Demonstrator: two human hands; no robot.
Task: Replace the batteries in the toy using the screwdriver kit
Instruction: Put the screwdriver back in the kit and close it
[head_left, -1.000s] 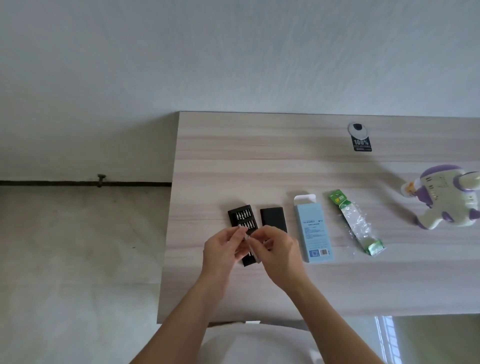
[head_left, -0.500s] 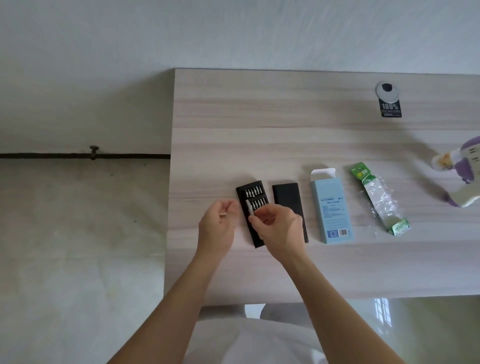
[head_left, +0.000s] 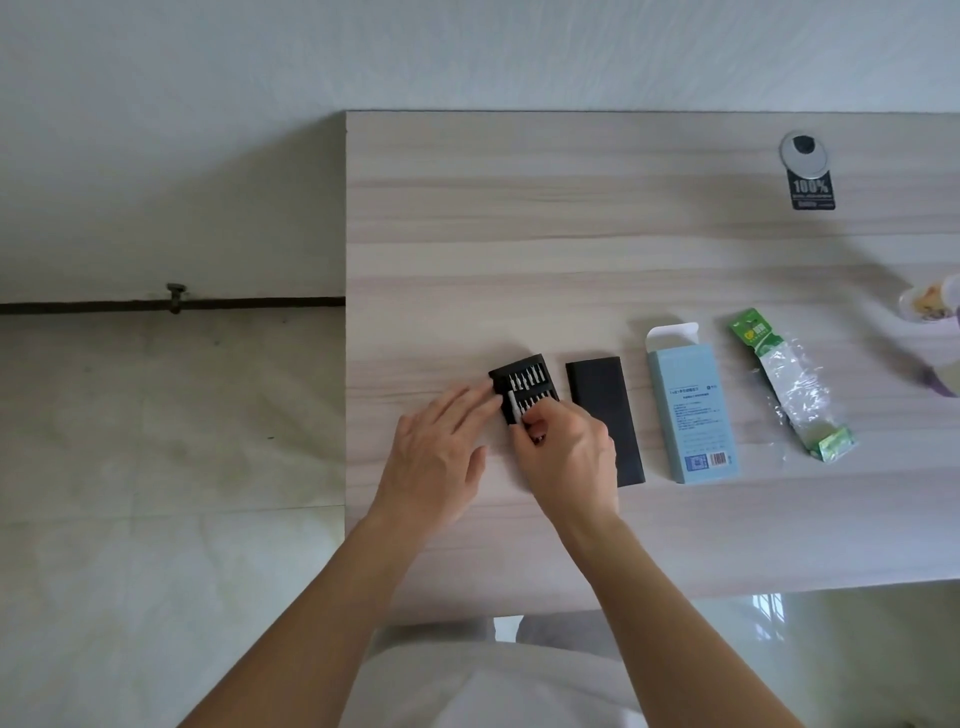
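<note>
1. Bit tray (head_left: 524, 382): black, open, bits in rows; silver driver (head_left: 513, 408) on its left side.
2. Sleeve (head_left: 602, 415): black, just rt of tray.
3. Battery pack (head_left: 789, 384): green/clear, further rt.
4. Toy (head_left: 932, 312): white/purple, cut off at rt edge.

Two arms entered from the near edge. The left forearm (head_left: 311, 613) and right forearm (head_left: 675, 613) were uncovered along their full visible length, as were the left hand (head_left: 436, 457) and right hand (head_left: 571, 467). A plain off-white garment (head_left: 493, 686) covered the torso between the forearms. Its fabric showed soft folds. A pale grey clothing section (head_left: 550, 626) lay just beyond it, type undetermined.
</note>
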